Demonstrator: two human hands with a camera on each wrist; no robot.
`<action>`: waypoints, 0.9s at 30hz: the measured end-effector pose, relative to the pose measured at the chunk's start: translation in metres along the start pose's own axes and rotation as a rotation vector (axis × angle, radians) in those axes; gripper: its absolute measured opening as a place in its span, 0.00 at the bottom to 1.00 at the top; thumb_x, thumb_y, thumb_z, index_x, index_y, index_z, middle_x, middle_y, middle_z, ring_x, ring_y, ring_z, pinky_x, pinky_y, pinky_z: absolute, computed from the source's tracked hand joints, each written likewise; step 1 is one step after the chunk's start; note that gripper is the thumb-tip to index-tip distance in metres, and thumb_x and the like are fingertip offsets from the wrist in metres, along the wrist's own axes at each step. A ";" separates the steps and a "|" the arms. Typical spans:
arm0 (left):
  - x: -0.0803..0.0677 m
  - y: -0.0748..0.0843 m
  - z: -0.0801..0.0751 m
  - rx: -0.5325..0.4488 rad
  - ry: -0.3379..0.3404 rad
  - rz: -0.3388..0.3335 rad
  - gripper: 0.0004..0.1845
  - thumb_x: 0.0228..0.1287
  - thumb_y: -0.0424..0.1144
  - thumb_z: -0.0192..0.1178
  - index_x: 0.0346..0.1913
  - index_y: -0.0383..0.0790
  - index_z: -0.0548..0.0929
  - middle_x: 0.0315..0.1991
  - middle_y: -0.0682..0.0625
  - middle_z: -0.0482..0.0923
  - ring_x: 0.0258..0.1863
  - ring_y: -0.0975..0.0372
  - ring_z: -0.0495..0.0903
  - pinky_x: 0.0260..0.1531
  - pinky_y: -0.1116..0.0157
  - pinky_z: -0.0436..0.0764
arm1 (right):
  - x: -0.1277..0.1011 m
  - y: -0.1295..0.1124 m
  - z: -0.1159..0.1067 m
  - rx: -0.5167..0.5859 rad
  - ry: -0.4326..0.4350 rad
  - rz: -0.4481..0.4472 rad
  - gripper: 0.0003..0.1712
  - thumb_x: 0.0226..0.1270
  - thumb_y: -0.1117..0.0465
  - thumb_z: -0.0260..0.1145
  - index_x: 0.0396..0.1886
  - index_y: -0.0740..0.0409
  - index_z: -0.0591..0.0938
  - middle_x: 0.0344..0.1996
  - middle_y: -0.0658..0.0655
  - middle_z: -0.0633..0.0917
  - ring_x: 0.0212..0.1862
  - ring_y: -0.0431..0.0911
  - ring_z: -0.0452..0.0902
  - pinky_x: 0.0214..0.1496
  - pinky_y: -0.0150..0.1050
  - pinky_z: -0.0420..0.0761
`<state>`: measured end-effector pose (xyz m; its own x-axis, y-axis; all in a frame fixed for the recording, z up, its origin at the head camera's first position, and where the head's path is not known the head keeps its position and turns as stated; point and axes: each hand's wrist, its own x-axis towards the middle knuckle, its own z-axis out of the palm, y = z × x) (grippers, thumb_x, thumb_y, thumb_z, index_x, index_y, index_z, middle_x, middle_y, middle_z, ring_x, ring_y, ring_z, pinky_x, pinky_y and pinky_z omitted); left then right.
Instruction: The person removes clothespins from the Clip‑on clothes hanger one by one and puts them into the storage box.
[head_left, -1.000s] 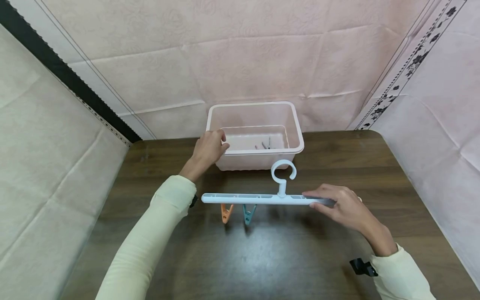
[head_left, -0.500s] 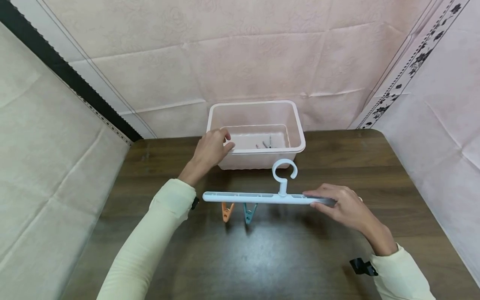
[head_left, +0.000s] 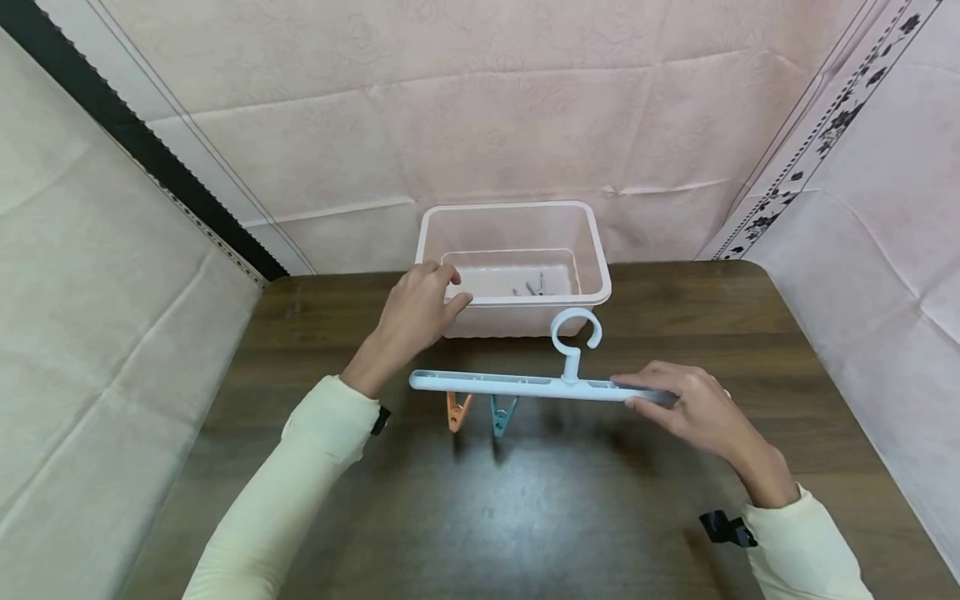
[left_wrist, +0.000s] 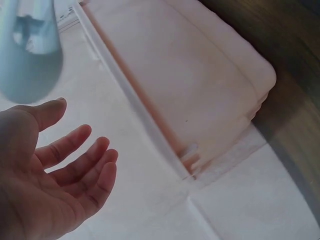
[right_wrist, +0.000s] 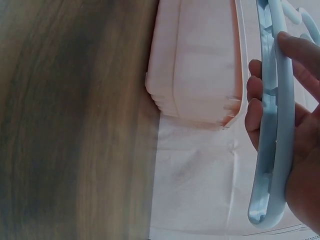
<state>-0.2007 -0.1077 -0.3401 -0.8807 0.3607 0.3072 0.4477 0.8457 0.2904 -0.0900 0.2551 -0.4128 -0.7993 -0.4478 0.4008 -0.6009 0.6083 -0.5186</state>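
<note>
A light blue hanger [head_left: 525,385] is held over the table by my right hand [head_left: 693,408], whose thumb and fingers grip its right end. From the hanger's left half hang an orange clothespin [head_left: 457,413] and a teal clothespin [head_left: 501,417]. My left hand [head_left: 420,307] is at the left front corner of a pale pink bin [head_left: 517,321]. In the left wrist view its fingers [left_wrist: 80,170] are loosely bent, with nothing between them. The hanger's rounded end [left_wrist: 35,75] shows just above that thumb. Whether the left hand touches the bin cannot be told.
Several small items [head_left: 536,288] lie on the bin's floor, too small to name. The bin stands at the back edge of a dark wooden table [head_left: 525,517]. Pale cloth [head_left: 525,133] hangs behind and on both sides.
The hanger has shifted slightly toward the bin and to the right, its left end rising a little, clothespins with it. My left hand has moved slightly rightward; the right hand keeps its grip.
</note>
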 end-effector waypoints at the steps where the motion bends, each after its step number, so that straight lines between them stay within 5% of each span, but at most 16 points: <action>1: -0.003 0.001 -0.002 0.007 0.014 0.011 0.14 0.66 0.42 0.68 0.43 0.33 0.84 0.36 0.41 0.80 0.34 0.50 0.78 0.35 0.54 0.78 | 0.001 0.000 -0.001 0.001 0.000 -0.002 0.22 0.55 0.69 0.77 0.50 0.49 0.89 0.38 0.40 0.85 0.28 0.35 0.73 0.30 0.30 0.71; 12: -0.047 0.026 -0.036 -0.073 0.227 0.159 0.13 0.65 0.40 0.69 0.44 0.32 0.84 0.45 0.41 0.80 0.44 0.49 0.76 0.44 0.52 0.77 | 0.002 0.000 -0.002 0.027 0.015 -0.005 0.23 0.55 0.70 0.77 0.51 0.49 0.89 0.38 0.41 0.85 0.28 0.35 0.72 0.29 0.28 0.70; 27: -0.107 0.015 -0.052 -0.070 0.332 0.095 0.16 0.59 0.34 0.73 0.47 0.29 0.83 0.49 0.35 0.77 0.52 0.44 0.72 0.49 0.47 0.74 | 0.007 -0.001 -0.001 0.015 0.016 0.033 0.22 0.57 0.67 0.77 0.51 0.47 0.89 0.37 0.39 0.85 0.29 0.36 0.73 0.30 0.30 0.71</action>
<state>-0.0921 -0.1540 -0.3215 -0.7413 0.2792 0.6104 0.5450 0.7812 0.3045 -0.0951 0.2522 -0.4086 -0.8183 -0.4172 0.3954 -0.5746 0.6124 -0.5430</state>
